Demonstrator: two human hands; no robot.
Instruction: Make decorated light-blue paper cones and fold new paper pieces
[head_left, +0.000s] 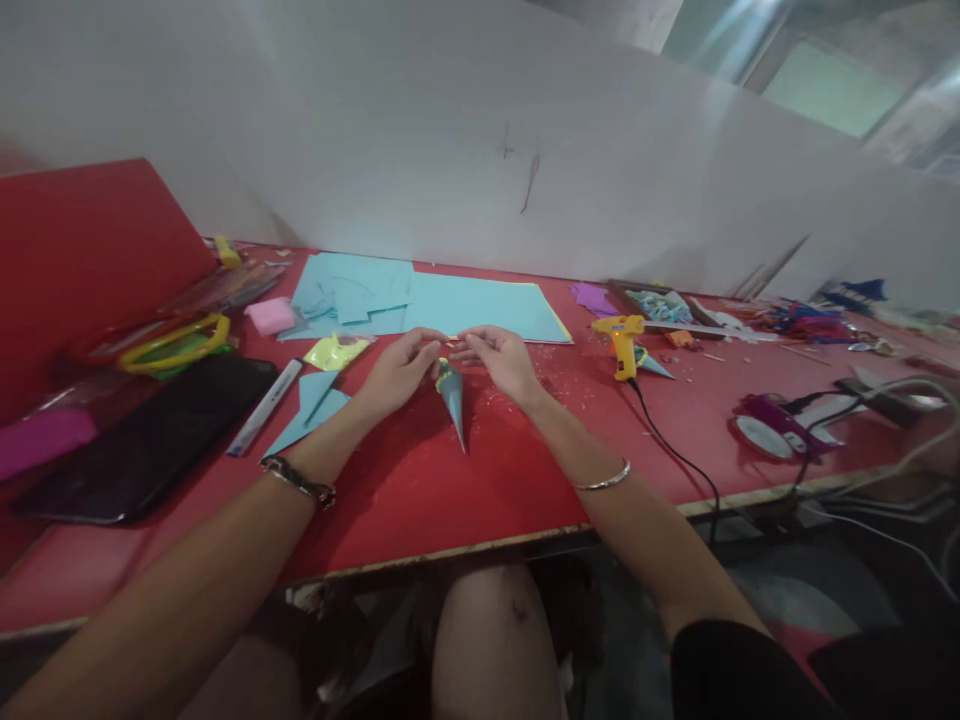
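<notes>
My left hand (401,370) and my right hand (499,362) meet above the red tabletop, their fingertips pinched together. Whatever small piece sits between them is too tiny to name. Just below the fingers lies a blue paper cone (454,400), its point toward me and a yellow-green trim round its wide end. Left of my left hand are a yellow-green packet (334,351) and folded blue paper pieces (316,400). Behind both hands, light blue sheets (487,303) lie flat.
A yellow glue gun (624,345) stands on the right, its cord running over the table edge, with another blue cone (656,366) beside it. At left lie a white marker (266,407), a black tablet-like slab (157,440) and a pink block (271,316). A purple device (780,425) sits far right.
</notes>
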